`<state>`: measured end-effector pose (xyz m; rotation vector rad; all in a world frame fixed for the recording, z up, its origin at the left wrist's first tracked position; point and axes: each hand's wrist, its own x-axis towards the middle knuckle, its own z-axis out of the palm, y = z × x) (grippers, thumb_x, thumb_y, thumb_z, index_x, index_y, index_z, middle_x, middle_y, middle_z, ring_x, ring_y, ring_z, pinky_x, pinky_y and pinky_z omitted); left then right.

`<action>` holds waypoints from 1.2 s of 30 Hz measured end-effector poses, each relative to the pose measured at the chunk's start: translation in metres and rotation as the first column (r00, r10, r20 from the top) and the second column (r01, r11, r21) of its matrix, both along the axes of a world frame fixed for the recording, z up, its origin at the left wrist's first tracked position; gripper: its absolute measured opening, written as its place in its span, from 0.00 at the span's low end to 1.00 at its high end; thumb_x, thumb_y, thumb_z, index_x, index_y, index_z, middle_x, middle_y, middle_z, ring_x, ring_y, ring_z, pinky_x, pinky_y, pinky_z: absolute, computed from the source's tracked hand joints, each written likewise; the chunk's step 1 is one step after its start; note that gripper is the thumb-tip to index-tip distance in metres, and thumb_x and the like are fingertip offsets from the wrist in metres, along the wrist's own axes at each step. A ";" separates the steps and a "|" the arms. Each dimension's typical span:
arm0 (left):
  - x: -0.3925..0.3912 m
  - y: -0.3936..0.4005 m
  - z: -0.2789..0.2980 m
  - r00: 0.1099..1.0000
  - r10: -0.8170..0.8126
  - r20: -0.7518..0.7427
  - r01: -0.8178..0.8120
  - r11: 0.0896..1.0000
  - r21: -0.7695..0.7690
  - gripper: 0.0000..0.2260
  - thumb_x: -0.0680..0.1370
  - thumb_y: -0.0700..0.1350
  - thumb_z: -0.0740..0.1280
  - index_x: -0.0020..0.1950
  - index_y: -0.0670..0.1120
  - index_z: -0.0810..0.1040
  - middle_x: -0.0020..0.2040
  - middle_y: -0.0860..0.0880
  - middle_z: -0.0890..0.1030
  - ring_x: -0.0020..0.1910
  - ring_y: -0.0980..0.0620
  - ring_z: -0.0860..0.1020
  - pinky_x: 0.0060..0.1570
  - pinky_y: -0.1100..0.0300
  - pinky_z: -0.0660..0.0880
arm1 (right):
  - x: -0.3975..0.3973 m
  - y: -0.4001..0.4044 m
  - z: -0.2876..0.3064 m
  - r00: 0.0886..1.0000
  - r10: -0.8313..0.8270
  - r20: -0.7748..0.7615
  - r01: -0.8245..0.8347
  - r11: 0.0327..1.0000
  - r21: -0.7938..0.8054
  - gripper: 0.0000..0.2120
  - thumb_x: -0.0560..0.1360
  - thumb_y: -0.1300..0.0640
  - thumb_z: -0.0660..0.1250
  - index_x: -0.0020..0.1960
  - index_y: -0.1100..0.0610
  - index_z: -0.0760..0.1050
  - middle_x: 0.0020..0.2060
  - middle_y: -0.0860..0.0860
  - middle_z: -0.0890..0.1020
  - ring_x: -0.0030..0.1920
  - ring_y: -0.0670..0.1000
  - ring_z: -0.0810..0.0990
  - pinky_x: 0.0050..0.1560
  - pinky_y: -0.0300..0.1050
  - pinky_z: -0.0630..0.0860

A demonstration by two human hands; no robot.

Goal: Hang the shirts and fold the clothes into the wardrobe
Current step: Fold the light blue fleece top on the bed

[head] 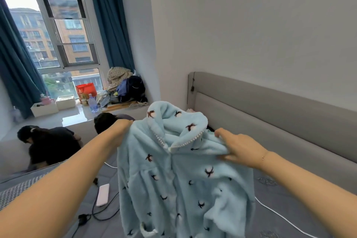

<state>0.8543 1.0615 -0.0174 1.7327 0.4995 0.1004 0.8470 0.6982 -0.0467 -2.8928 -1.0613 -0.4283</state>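
A fluffy light-blue hooded top (179,179) with small dark embroidered motifs and a pearl-trimmed collar hangs in the air in front of me, front side facing me. My left hand (121,131) grips its left shoulder, the fingers hidden in the fleece. My right hand (237,149) holds the right shoulder, thumb over the bunched fabric. The hood stands up between the two hands. The hem drops out of the frame at the bottom. No wardrobe or hanger is in view.
Below lies a grey bed (280,199) with a padded headboard (270,102), a white power bank (103,194), and black and white cables. Two people crouch at the left beside the bed (50,145). A window ledge holds piled clothes (125,85), boxes and a bottle.
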 end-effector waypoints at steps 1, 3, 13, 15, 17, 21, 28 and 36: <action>0.001 0.002 0.003 1.000 -0.012 0.011 0.012 1.000 0.017 0.10 0.82 0.35 0.57 0.58 0.36 0.76 0.56 0.37 0.77 0.54 0.41 0.76 0.55 0.50 0.71 | 0.003 -0.002 -0.001 0.987 0.070 0.146 -0.079 0.995 0.057 0.19 0.73 0.51 0.71 0.57 0.52 0.65 0.46 0.48 0.78 0.36 0.57 0.76 0.33 0.47 0.64; -0.001 0.005 0.011 0.999 -0.031 0.044 0.029 0.999 0.039 0.11 0.81 0.37 0.61 0.60 0.34 0.78 0.59 0.36 0.79 0.56 0.36 0.78 0.58 0.45 0.74 | 0.011 -0.008 0.000 0.933 0.156 0.325 -0.216 0.963 0.158 0.16 0.68 0.64 0.74 0.47 0.56 0.69 0.42 0.53 0.79 0.32 0.55 0.74 0.28 0.41 0.64; -0.009 0.003 0.064 0.882 -0.208 0.423 0.135 0.971 0.196 0.14 0.83 0.53 0.58 0.49 0.47 0.79 0.51 0.46 0.83 0.51 0.48 0.79 0.57 0.49 0.74 | 0.025 -0.008 0.043 0.774 0.209 -0.598 0.251 0.766 0.592 0.14 0.71 0.61 0.74 0.37 0.56 0.68 0.31 0.47 0.72 0.33 0.45 0.68 0.32 0.36 0.63; -0.008 0.005 0.071 0.846 -0.254 0.469 0.122 0.948 0.294 0.14 0.83 0.53 0.59 0.49 0.45 0.78 0.46 0.46 0.82 0.46 0.50 0.78 0.49 0.53 0.74 | 0.023 -0.006 0.051 0.869 0.223 -0.441 0.119 0.773 0.624 0.17 0.69 0.58 0.77 0.37 0.57 0.67 0.31 0.45 0.70 0.32 0.43 0.65 0.32 0.35 0.62; -0.007 0.007 0.077 0.844 -0.297 0.446 0.066 0.884 0.463 0.14 0.83 0.50 0.60 0.49 0.42 0.78 0.43 0.46 0.80 0.43 0.51 0.75 0.44 0.56 0.72 | 0.024 -0.009 0.058 0.945 0.226 -0.236 -0.005 0.731 0.682 0.14 0.71 0.57 0.75 0.37 0.60 0.71 0.30 0.46 0.72 0.32 0.42 0.66 0.33 0.37 0.64; -0.008 0.011 0.081 0.858 -0.429 0.284 0.170 0.757 0.631 0.14 0.81 0.49 0.63 0.51 0.38 0.80 0.45 0.41 0.80 0.45 0.51 0.74 0.42 0.59 0.70 | 0.025 -0.018 0.076 0.979 0.179 -0.093 -0.033 0.598 0.801 0.20 0.76 0.49 0.66 0.34 0.63 0.69 0.29 0.47 0.66 0.32 0.43 0.63 0.32 0.38 0.61; -0.015 0.008 0.071 0.672 -0.740 -0.015 0.723 0.652 0.229 0.09 0.75 0.45 0.70 0.55 0.47 0.83 0.52 0.43 0.84 0.49 0.46 0.83 0.42 0.57 0.80 | 0.028 -0.048 0.080 0.761 0.242 -0.602 0.362 0.611 0.704 0.20 0.81 0.52 0.60 0.59 0.70 0.74 0.54 0.65 0.81 0.50 0.61 0.80 0.54 0.60 0.78; 0.027 -0.050 0.057 0.755 -0.613 0.232 0.613 0.786 0.078 0.05 0.59 0.44 0.71 0.30 0.46 0.86 0.35 0.48 0.85 0.34 0.57 0.83 0.35 0.65 0.79 | 0.024 -0.104 0.076 0.395 0.481 -0.782 0.551 0.557 0.621 0.21 0.75 0.40 0.67 0.59 0.53 0.81 0.58 0.56 0.82 0.58 0.55 0.81 0.51 0.47 0.79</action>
